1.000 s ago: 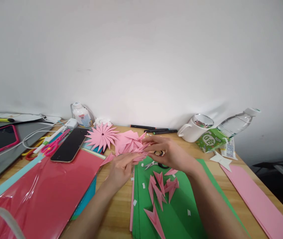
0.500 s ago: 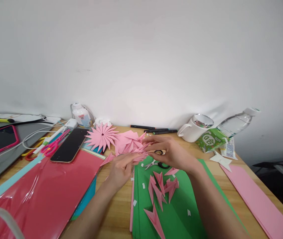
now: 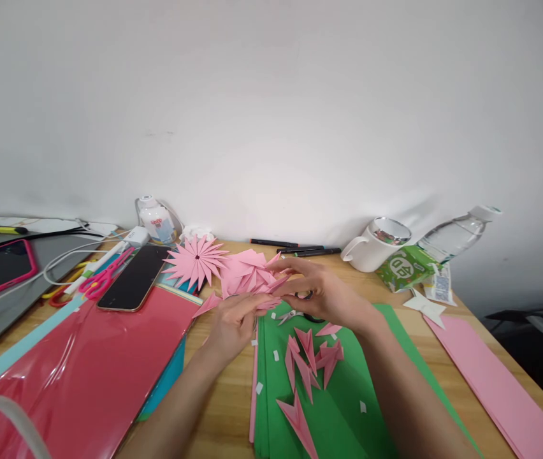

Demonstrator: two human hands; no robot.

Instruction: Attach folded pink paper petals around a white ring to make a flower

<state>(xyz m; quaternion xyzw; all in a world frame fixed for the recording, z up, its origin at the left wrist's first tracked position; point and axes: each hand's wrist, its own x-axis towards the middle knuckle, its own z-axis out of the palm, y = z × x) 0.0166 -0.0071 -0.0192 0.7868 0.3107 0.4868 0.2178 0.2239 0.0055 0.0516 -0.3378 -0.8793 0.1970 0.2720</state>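
Note:
Between my hands is a folded pink paper piece (image 3: 271,299), partly covered by my fingers. My left hand (image 3: 233,322) pinches it from the left, and my right hand (image 3: 326,290) grips its right side with thumb and fingers. Just behind lie more pink folded papers (image 3: 252,271). To their left rests a round pink paper star (image 3: 196,258) with many points. Several loose pink folded pieces (image 3: 304,360) lie on green paper (image 3: 338,414) nearer to me. Black-handled scissors (image 3: 295,315) are partly hidden under my right hand.
At left, a black phone (image 3: 132,280) lies on red plastic-wrapped paper (image 3: 104,357), near pink scissors (image 3: 104,274) and a white bottle (image 3: 157,220). Markers (image 3: 300,248) lie by the wall. A white mug (image 3: 371,245), green packet (image 3: 403,268), water bottle (image 3: 457,233) and pink paper strips (image 3: 496,376) are at right.
My right hand has shifted slightly left, its fingers closer to my left hand on the pink paper piece. Everything else stays where it was.

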